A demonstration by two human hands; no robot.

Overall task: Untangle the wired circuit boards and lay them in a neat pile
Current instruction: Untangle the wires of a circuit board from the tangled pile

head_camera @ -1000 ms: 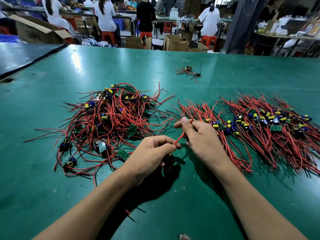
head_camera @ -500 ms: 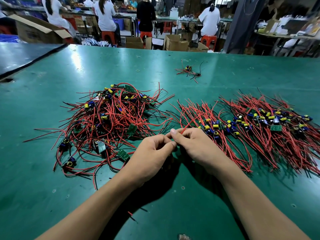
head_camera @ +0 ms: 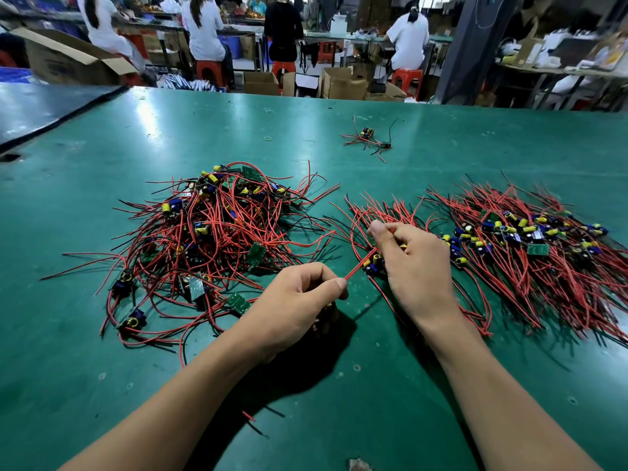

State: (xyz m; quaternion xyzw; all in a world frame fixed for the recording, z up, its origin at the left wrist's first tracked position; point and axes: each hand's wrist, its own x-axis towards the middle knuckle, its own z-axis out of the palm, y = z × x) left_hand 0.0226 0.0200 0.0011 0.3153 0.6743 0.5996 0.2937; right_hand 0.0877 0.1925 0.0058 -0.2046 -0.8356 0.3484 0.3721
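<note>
A tangled heap of small green circuit boards with red and black wires [head_camera: 210,239] lies on the left of the green table [head_camera: 102,164]. To the right spreads a combed-out pile of the same boards [head_camera: 530,246], wires fanned outward. Between them my left hand [head_camera: 295,300] grips the near end of one board's red wire [head_camera: 356,265], with part of that board hidden under its fingers. My right hand [head_camera: 411,263] pinches the same wire farther along, thumb and forefinger raised over the left edge of the sorted pile.
One loose board with wires [head_camera: 368,139] lies alone farther back, a small rubber band [head_camera: 268,138] left of it. Wire ends [head_camera: 253,419] poke out below my left forearm. Beyond the table's far edge stand cardboard boxes, red stools and several seated workers.
My right hand slid away from the left hand, up and to the right along the red wire, drawing it straight. Half a second ago both hands' fingertips met.
</note>
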